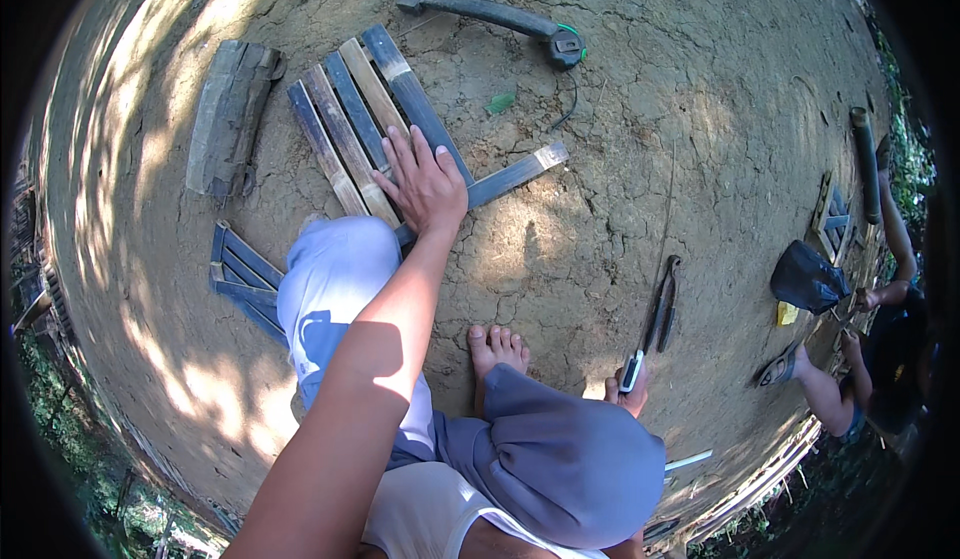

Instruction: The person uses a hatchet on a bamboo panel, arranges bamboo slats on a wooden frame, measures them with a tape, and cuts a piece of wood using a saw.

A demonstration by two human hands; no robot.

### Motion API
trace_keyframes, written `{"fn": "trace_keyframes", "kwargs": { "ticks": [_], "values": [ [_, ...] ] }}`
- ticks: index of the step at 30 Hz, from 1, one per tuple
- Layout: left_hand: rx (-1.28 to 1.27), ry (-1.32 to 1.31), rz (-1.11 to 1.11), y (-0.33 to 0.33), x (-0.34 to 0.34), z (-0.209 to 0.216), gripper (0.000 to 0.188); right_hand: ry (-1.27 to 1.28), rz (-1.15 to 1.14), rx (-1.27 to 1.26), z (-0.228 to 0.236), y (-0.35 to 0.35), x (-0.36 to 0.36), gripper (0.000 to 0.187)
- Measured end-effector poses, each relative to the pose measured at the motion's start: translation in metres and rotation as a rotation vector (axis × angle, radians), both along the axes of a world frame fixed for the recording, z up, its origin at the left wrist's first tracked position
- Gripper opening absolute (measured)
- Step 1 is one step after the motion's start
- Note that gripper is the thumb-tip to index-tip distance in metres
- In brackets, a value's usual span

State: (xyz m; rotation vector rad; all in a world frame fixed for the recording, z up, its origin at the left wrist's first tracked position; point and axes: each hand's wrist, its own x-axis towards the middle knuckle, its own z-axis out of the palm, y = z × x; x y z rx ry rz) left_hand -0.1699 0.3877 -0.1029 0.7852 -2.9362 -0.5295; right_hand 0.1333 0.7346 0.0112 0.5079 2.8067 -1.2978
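My left hand (430, 184) lies with its fingers spread over a panel of dark and pale bamboo slats (350, 94), pressing on the lower ends of the slats. A crosswise bamboo strip (520, 172) runs along that end and sticks out to the right. Beside my right knee, my right hand (638, 399) is closed round a small white-edged device (631, 370); its exact kind is unclear. Dark pincers (662, 304) lie on the ground just beyond that hand. My left knee is close to the panel.
A hammer (490, 11) and a tape measure (567, 47) lie on cracked earth at the top. A wood block (230, 119) and another slatted frame (250, 274) are at left. At right, another person (885, 359) sits near a black bag (808, 277).
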Motion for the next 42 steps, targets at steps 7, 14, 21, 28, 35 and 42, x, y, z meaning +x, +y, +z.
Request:
{"fn": "trace_keyframes", "kwargs": {
  "ticks": [7,14,21,28,35,42],
  "values": [
    [0.028,0.026,-0.008,0.001,0.004,0.001,0.069,-0.421,0.223,-0.291,0.011,-0.119,-0.067,0.058],
    [0.007,-0.008,-0.035,0.000,0.005,0.003,0.083,-0.481,0.205,-0.380,0.005,-0.127,-0.086,0.054],
    [0.023,-0.035,-0.040,0.000,0.003,0.006,0.086,-0.596,0.235,-0.268,0.011,-0.119,-0.104,0.046],
    [0.006,-0.046,-0.042,0.001,0.003,0.007,0.086,-0.566,0.256,-0.258,0.006,-0.114,-0.107,0.041],
    [0.008,-0.034,-0.041,0.000,0.003,0.004,0.085,-0.584,0.242,-0.274,0.001,-0.114,-0.105,0.037],
    [0.038,-0.025,-0.036,0.001,0.008,0.005,0.084,-0.523,0.284,-0.236,-0.007,-0.119,-0.120,0.034]
  ]
}}
